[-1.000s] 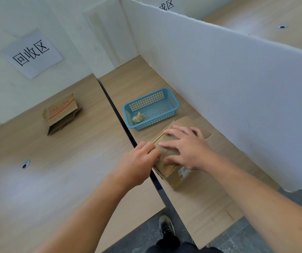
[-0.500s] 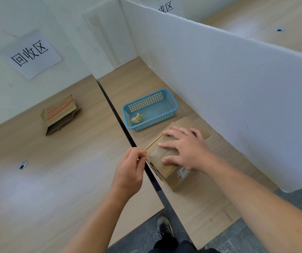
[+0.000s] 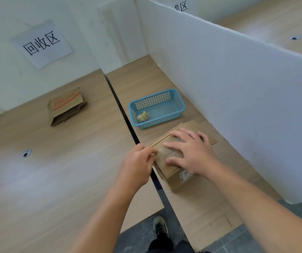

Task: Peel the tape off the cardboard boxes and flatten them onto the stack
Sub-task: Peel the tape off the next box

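Just in front of the basket [image 3: 159, 123], which was blue plastic lattice, the box [image 3: 188, 126] was matt brown cardboard. Its tape [image 3: 164, 154] was a smoother strip, and a white paper label [image 3: 185, 175] was on its side. Inside the basket lay a crumpled yellowish wad [image 3: 142, 116]. Left of the basket, the stack [image 3: 66, 106] was matt printed cardboard. The counter [image 3: 55, 179] was smooth wood-grain with a soft sheen. Right of the basket, the divider [image 3: 237, 88] was matt white board.

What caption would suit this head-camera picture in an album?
Right hand flat on a cardboard box, left hand pinching tape at its edge; blue basket behind.
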